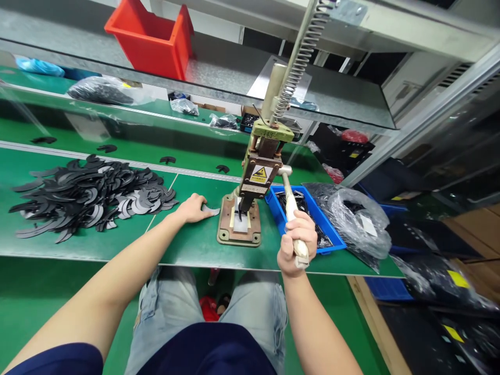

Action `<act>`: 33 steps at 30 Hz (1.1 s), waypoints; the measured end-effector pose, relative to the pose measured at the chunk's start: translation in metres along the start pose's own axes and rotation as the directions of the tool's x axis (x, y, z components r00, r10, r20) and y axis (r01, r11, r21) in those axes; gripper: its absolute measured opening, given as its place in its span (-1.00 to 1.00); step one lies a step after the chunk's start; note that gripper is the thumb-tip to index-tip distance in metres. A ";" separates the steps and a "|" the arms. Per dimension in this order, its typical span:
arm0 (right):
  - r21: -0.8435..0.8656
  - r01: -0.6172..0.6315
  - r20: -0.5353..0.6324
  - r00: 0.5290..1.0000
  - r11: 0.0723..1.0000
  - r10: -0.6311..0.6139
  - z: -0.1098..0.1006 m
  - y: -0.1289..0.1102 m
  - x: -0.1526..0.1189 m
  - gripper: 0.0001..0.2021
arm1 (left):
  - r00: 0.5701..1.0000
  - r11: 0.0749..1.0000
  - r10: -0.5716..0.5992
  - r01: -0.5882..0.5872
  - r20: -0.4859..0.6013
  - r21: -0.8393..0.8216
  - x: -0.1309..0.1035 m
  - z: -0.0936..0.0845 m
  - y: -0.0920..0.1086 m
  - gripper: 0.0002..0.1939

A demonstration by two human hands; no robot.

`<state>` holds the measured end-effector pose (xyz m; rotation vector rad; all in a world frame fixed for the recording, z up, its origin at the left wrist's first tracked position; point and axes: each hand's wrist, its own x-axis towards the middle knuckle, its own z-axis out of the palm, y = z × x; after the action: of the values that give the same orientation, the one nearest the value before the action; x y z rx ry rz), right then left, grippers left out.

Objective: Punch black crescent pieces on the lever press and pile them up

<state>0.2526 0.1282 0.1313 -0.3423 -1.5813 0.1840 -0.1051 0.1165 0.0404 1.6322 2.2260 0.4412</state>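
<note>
1. Both hands are occupied. The left hand (191, 208) is partly closed, thumb and fingers pinching a grey curved piece (211, 210) just left of the press base (239, 237). Its free end points toward the base, an angle that probably keeps the fingertips off the metal. Cannot tell whether it touches the counter (187, 247).
2. Right hand (299, 239): fingers wrapped around the pale lever handle (290, 203), close to its near end. Gripping far from the pivot presumably gives more leverage.
3. Hand press (258, 174): upright between the hands, with the broad base presumably steadying it. A dark slim part (239, 212) shows beneath the ram, over a pale block (240, 224); contact unclear.
4. Loose pile of curved pieces (97, 192): left on the counter, within easy reach of the left hand, I judge.
5. 4 dark pieces, spaced apart in a row beyond the pile and press. The spacing probably keeps them from tangling.
6. Blue tray (326, 234): right of the press, partly behind the lever handle. Its raised walls contain dark parts.
7. Clear plastic bag (357, 221): right of the tray, beside it. Red bin (152, 44): on the far shelf (219, 65), above the working area.
</note>
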 end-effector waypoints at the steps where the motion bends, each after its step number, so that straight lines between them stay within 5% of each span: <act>1: -0.002 -0.002 0.005 1.000 1.000 0.002 0.000 0.000 0.000 -0.94 | 1.000 1.000 0.010 -0.010 -0.002 0.008 -0.003 0.004 0.005 -0.40; 8: -0.016 -0.032 0.018 0.999 0.999 0.032 -0.002 -0.004 0.000 -0.94 | 0.994 0.994 0.109 -0.108 0.033 -0.008 -0.009 -0.003 0.020 -0.77; 15: 0.004 -0.016 -0.012 1.000 1.000 0.016 0.002 -0.005 0.000 -0.95 | 0.953 0.953 0.302 -0.302 0.001 -0.029 -0.020 -0.020 0.033 -0.82; 23: -0.026 -0.021 0.014 1.000 0.999 0.021 0.000 -0.006 0.001 -0.95 | 0.990 0.877 0.132 -0.139 -0.047 -0.460 -0.024 0.007 0.045 -0.80; 28: -0.029 -0.015 -0.008 1.000 0.999 0.015 0.002 -0.006 0.002 -0.95 | 0.975 0.640 0.159 0.020 0.158 -0.768 -0.024 0.004 0.064 -0.75; 33: -0.001 -0.025 -0.002 1.000 1.000 0.025 0.002 -0.007 0.000 -0.95 | 0.966 0.617 0.107 0.122 0.237 -0.777 -0.019 0.008 0.087 -0.70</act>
<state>0.2504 0.1220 0.1337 -0.3628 -1.5760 0.2021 -0.0221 0.1245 0.0735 1.0926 1.4693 0.9768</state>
